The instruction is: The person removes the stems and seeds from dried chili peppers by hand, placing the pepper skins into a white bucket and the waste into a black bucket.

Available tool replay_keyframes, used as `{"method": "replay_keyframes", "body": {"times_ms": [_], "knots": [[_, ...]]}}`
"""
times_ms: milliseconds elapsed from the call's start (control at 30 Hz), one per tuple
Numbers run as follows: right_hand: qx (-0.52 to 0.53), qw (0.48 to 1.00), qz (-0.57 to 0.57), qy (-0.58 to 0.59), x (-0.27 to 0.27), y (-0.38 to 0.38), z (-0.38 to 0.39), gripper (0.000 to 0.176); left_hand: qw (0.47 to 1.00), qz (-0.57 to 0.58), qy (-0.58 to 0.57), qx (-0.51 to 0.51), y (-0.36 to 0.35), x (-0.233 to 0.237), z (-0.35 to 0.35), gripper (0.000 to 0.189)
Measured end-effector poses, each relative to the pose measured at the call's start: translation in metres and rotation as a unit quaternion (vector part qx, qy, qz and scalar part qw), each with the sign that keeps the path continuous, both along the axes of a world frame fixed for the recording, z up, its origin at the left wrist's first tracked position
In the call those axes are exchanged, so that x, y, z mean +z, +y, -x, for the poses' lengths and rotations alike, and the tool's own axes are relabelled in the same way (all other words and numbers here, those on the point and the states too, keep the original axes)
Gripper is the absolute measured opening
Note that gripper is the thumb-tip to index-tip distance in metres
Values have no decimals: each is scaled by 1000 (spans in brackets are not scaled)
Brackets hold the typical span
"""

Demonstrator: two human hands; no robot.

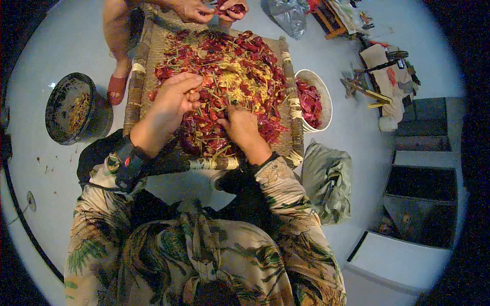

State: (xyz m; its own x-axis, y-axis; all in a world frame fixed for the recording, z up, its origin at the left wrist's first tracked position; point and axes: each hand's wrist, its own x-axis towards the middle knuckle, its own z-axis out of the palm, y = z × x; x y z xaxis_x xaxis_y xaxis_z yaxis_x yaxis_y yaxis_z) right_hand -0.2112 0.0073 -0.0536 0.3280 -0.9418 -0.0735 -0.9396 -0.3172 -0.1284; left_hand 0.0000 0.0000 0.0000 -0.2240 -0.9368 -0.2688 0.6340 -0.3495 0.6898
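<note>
Dried red chillies with stems and loose yellow seeds cover a woven cot-like frame in front of me. My left hand hovers over the left side of the pile, fingers curled and thumb pressed to the index finger. Anything in that pinch is too small or hidden to make out. Down in the nearer middle of the chillies is my right hand, its thumb apart from the bent fingers. The fingertips are partly hidden among the pods.
Across the frame, another person's hands hold red chilli pieces. A black tub with seeds and bits stands left. Right of the frame are a white bucket of red chillies and a grey-green sack. A plastic bag lies farther back.
</note>
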Motion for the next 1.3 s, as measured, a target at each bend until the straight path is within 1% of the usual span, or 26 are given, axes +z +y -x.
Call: {"method": "replay_keyframes", "body": {"times_ms": [67, 100, 167, 200, 267, 300, 367, 400, 533, 600, 633, 700, 800, 900, 933, 1000, 1033, 1133, 1200, 1300], "knots": [[3, 1000, 17, -2, -12, -4, 10, 24, 999, -10, -30, 2, 1, 2, 4, 6], [-5, 997, 36, -62, -9, -12, -4, 24, 996, 33, -78, -18, -7, 2, -9, 7], [-20, 989, 37, -142, 21, -1, 3, 22, 986, 83, -135, -56, -2, -8, -2, 9], [-8, 980, 53, -192, 30, 3, 3, 20, 977, 111, -174, -54, 1, -9, 1, 10], [-25, 965, 42, -259, 40, 9, 1, 18, 951, 170, -254, -51, 6, -11, 11, 12], [-34, 955, 38, -293, 45, 11, 0, 18, 949, 195, -243, -49, 8, -12, 16, 13], [-30, 946, 17, -323, 53, 17, -3, 20, 944, 243, -220, -48, 13, -14, 24, 15], [-29, 941, 5, -338, 56, 21, -4, 22, 942, 215, -244, -81, 15, -13, 25, 14], [23, 950, 88, -300, 65, 28, -11, 20, 898, 270, -342, -60, 17, -7, 28, 15], [33, 938, 119, -325, 64, 29, -14, 21, 875, 280, -391, -50, 17, -5, 27, 15], [37, 931, 134, -338, 63, 29, -14, 22, 880, 274, -387, -45, 17, -6, 27, 15], [34, 930, 111, -350, 62, 29, -13, 26, 888, 262, -376, -34, 17, -6, 28, 14], [27, 920, 72, -383, 73, 31, -18, 35, 862, 299, -410, 1, 19, -2, 26, 11], [37, 907, 24, -419, 77, 29, -19, 41, 775, 398, -490, 17, 22, 11, 26, 10], [43, 902, 7, -429, 76, 28, -17, 42, 769, 404, -495, 18, 24, 15, 26, 10], [23, 900, -51, -432, 72, 28, -13, 38, 758, 414, -503, 22, 27, 22, 27, 10], [14, 898, -80, -433, 71, 27, -12, 36, 766, 414, -491, 25, 26, 21, 27, 10], [-17, 838, -148, -525, 76, 28, -15, 29, 787, 402, -467, 31, 25, 21, 26, 10], [-27, 830, -141, -539, 74, 29, -16, 25, 795, 381, -471, 28, 26, 25, 25, 10], [-47, 821, -141, -552, 66, 30, -17, 20, 761, 456, -457, 71, 18, 19, 24, 12]]}}
